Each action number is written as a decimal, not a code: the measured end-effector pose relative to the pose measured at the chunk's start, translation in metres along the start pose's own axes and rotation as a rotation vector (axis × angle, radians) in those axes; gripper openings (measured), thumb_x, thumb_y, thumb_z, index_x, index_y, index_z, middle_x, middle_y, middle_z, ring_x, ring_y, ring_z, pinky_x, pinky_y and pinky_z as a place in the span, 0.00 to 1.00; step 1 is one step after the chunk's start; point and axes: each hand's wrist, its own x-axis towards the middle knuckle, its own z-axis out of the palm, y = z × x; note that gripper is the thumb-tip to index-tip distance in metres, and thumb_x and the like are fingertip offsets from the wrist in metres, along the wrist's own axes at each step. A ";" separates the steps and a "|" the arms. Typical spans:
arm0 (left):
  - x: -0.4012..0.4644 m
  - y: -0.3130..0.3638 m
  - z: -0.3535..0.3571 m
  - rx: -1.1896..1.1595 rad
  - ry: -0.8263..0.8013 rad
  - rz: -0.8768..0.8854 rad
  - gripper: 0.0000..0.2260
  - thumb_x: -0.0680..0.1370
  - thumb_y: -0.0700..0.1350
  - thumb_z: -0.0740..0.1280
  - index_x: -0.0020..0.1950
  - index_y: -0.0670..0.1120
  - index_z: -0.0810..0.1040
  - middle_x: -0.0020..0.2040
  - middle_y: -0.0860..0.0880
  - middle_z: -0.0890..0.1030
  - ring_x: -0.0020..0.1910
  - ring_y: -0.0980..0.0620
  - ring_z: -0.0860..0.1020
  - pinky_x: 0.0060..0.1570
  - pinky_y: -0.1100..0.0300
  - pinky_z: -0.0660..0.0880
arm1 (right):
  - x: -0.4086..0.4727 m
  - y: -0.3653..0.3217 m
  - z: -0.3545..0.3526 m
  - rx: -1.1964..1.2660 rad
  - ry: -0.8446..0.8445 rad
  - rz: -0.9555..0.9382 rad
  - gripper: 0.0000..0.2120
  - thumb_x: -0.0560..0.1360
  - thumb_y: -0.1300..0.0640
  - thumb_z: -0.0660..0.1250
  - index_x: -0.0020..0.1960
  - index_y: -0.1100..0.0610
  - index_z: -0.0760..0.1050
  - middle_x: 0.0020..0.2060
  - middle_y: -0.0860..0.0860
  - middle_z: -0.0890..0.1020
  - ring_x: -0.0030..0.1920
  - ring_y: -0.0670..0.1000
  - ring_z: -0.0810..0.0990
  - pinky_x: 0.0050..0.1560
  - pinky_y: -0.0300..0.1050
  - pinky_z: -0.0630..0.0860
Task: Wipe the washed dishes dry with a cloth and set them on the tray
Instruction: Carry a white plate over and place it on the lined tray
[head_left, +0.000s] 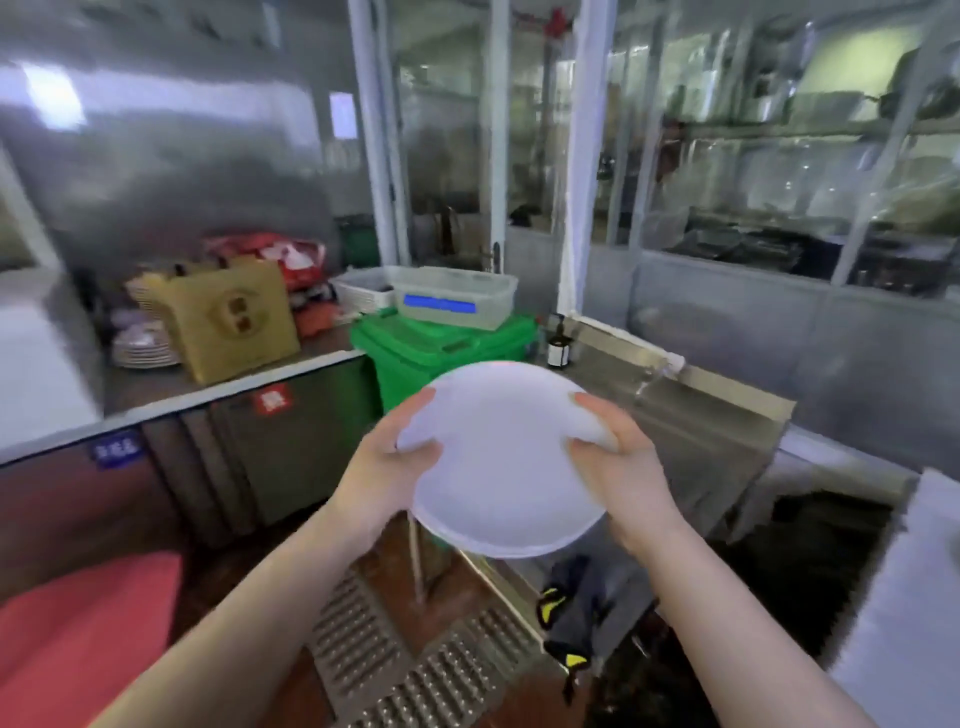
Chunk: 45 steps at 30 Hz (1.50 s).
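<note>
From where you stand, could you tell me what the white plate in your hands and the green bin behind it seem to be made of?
The white plate, held by the left hand and right hand, looks like glazed ceramic or melamine: smooth, uniform white, with a thin raised rim; motion blur leaves it open. The green bin looks like moulded plastic: saturated colour, slight sheen, rounded lid edges.

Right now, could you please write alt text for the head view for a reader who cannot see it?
Two bare hands, left and right, hold a white plate by its opposite edges above a steel counter. Behind it stand a green bin and a stack of plates.
</note>
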 end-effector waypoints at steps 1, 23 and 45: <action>-0.008 0.013 -0.033 0.005 0.048 0.022 0.22 0.76 0.31 0.66 0.66 0.50 0.72 0.66 0.47 0.76 0.58 0.51 0.77 0.55 0.57 0.76 | 0.000 -0.011 0.035 0.018 -0.046 -0.012 0.26 0.66 0.55 0.66 0.64 0.48 0.75 0.62 0.45 0.77 0.63 0.51 0.75 0.63 0.52 0.72; -0.338 0.130 -0.614 0.302 1.340 0.046 0.23 0.71 0.45 0.69 0.64 0.63 0.74 0.63 0.53 0.79 0.59 0.50 0.79 0.62 0.48 0.74 | -0.221 -0.140 0.796 0.320 -1.284 -0.046 0.22 0.74 0.65 0.65 0.56 0.38 0.75 0.55 0.38 0.75 0.53 0.40 0.75 0.46 0.40 0.74; -0.883 0.204 -0.916 0.376 2.090 0.009 0.29 0.72 0.36 0.70 0.71 0.52 0.69 0.62 0.47 0.78 0.56 0.54 0.78 0.54 0.63 0.75 | -0.832 -0.322 1.150 0.331 -2.058 -0.076 0.28 0.64 0.58 0.63 0.64 0.49 0.73 0.62 0.51 0.75 0.63 0.53 0.73 0.65 0.57 0.71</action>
